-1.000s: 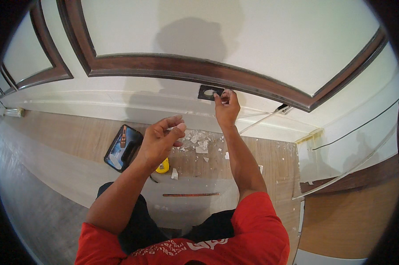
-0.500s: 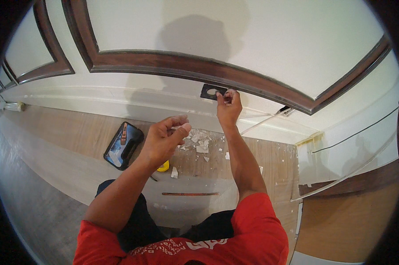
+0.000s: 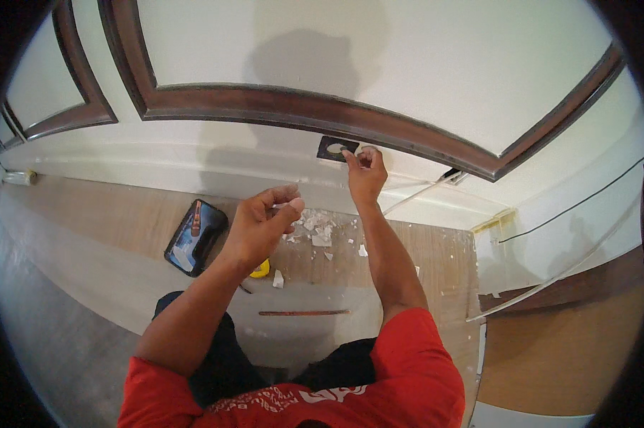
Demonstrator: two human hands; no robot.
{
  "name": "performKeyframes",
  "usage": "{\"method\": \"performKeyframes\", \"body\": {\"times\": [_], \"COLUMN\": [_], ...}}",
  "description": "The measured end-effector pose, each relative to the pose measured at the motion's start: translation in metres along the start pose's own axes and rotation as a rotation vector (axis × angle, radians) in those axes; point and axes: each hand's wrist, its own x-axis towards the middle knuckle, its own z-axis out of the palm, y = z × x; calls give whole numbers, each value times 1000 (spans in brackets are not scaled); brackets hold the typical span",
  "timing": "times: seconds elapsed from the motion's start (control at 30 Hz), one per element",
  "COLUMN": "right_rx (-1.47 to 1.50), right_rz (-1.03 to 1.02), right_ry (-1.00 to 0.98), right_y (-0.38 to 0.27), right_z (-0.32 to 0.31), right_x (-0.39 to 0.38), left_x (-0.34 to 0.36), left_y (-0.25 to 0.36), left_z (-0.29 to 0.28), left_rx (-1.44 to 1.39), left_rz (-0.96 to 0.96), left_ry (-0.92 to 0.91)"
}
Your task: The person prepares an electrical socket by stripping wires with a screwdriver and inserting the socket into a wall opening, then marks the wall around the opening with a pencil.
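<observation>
A black rectangular wall plate (image 3: 325, 148) with a pale oval in it sits low on the white wall, just beneath the dark wood moulding. My right hand (image 3: 367, 176) is at its right end, thumb and fingers closed there; part of the plate is hidden behind them. My left hand (image 3: 261, 222) hangs in the air above the floor, apart from the wall. Its dusty fingers are loosely bent, with a small gap between thumb and forefinger, and nothing shows in it. Broken white plaster pieces (image 3: 322, 236) lie on the floor between my hands.
A black case (image 3: 196, 237) with a picture on its lid lies left of my left forearm. A yellow tape measure (image 3: 260, 269) is partly hidden by that arm. A thin brown strip (image 3: 305, 312) lies before my knees. A white cable (image 3: 423, 192) leaves the wall at right.
The whole view has shifted slightly, moving the scene a little leftward. My right hand stays at the black plate, its thumb slightly shifted. The left hand keeps its pose.
</observation>
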Motion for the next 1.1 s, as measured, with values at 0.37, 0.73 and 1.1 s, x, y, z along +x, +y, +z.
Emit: {"method": "performKeyframes", "body": {"times": [0.37,0.73,1.1], "right_rx": [25,21,-121], "right_rz": [-73,-75,-96], "right_ry": [-1,-30,-15], "right_y": [12,16,9], "right_z": [1,3,9], "right_x": [0,3,-2], "left_x": [1,7,5], "left_y": [-1,-6,-10], "left_z": [2,4,0], "left_rx": [-20,19,55], "left_rz": [-1,-10,-2], "left_ry": [32,55,70]}}
